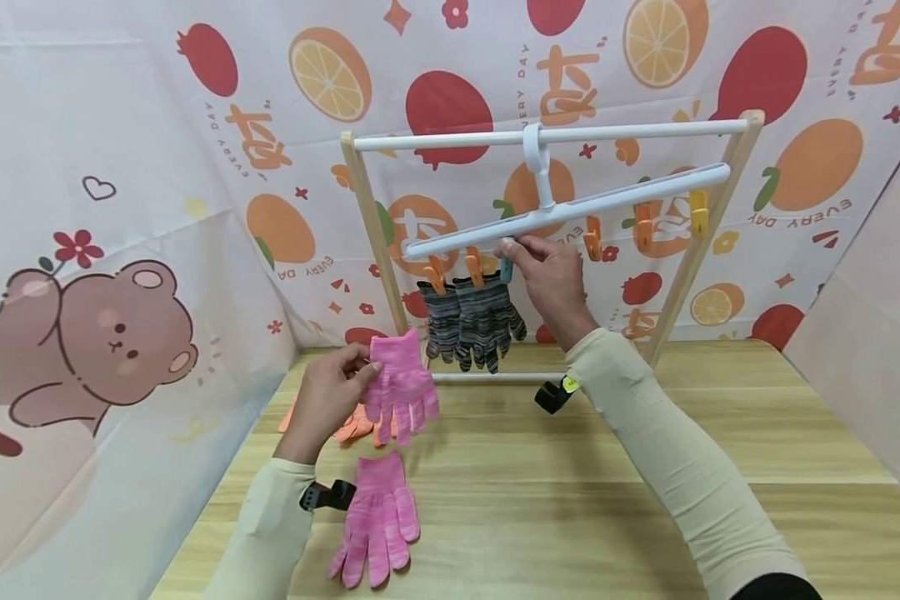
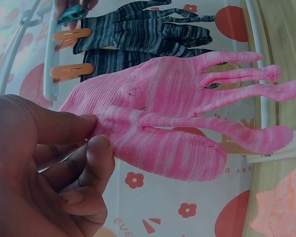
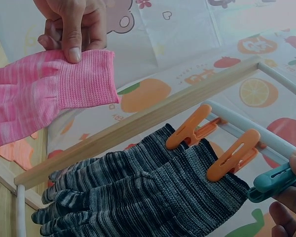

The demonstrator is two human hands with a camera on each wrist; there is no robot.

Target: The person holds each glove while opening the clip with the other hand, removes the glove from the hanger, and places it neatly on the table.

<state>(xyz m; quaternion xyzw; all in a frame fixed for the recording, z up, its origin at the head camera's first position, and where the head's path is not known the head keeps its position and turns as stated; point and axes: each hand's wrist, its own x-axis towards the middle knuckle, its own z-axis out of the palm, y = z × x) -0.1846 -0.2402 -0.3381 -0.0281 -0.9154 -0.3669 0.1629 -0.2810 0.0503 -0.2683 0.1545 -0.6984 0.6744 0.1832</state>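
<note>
My left hand (image 1: 326,404) pinches a pink knit glove (image 1: 403,383) near its cuff between thumb and fingers, its fingers hanging down. On the low end of a tilted white hanger (image 1: 570,212), my right hand (image 1: 555,283) pinches a teal clothespin (image 3: 272,182). That clothespin's tip is at the cuff corner of a black-and-grey striped glove; whether it bites the knit I cannot tell. Two such striped gloves (image 1: 487,321) hang side by side from orange clothespins (image 3: 233,155). A second pink glove (image 1: 378,521) lies flat on the table.
The hanger hooks over the top bar of a wood-and-white rack (image 1: 435,142). Two orange clothespins (image 1: 643,227) and a yellow clothespin (image 1: 698,213) sit on its higher end. Orange gloves (image 1: 354,427) lie on the wooden table (image 1: 540,500), partly behind my left hand. A printed cloth backs the table.
</note>
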